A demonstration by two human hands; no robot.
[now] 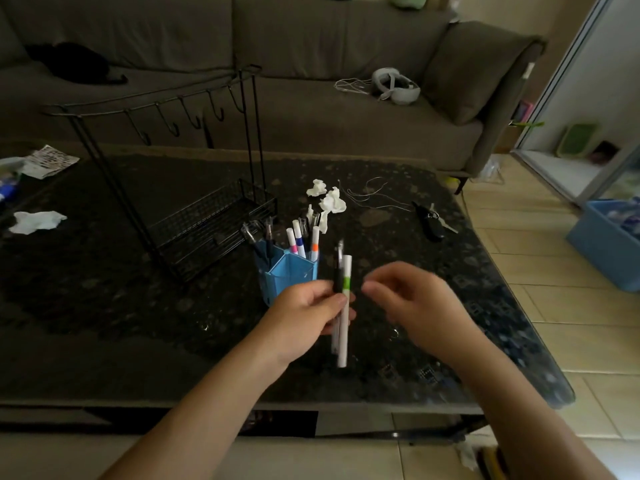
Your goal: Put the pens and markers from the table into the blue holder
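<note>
The blue holder (292,274) stands near the middle of the dark table (138,327), with several pens and markers (298,239) upright in it. My left hand (304,315) is just in front of the holder. It grips a small bunch upright: a white marker with a green band (345,306) and a black pen (337,268). My right hand (412,299) hovers blurred just to the right of the bunch, fingers loosely curled with nothing in them, not touching the pens.
A black wire rack with hooks (194,216) stands left of the holder. Crumpled tissues (329,199), a thin cord (377,195) and keys (433,220) lie behind and to the right. Another tissue (36,221) lies far left. A sofa (311,98) runs behind the table.
</note>
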